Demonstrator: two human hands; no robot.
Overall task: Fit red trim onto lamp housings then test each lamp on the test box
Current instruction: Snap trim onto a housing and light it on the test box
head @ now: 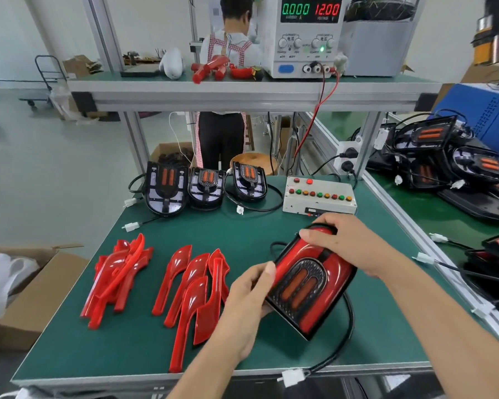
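A black lamp housing point(308, 283) with red trim fitted on both sides is tilted above the green mat. My left hand point(247, 300) grips its left edge, thumb on the red trim. My right hand point(346, 240) curls over its far rounded end. Its black cable loops to a white plug point(293, 377) at the table's front edge. Two heaps of loose red trim pieces point(118, 277) point(196, 292) lie to the left. Three bare housings point(167, 188) point(206, 187) point(248, 182) stand at the back. The grey test box point(319, 197), with coloured buttons, sits behind my right hand.
A power supply point(306, 36) on the upper shelf reads 0.000 A and 12.00 V, with red and black leads hanging down. More lamps point(450, 156) pile up on the right bench. An open cardboard box point(20, 295) stands at left. A person point(222, 82) stands behind the bench.
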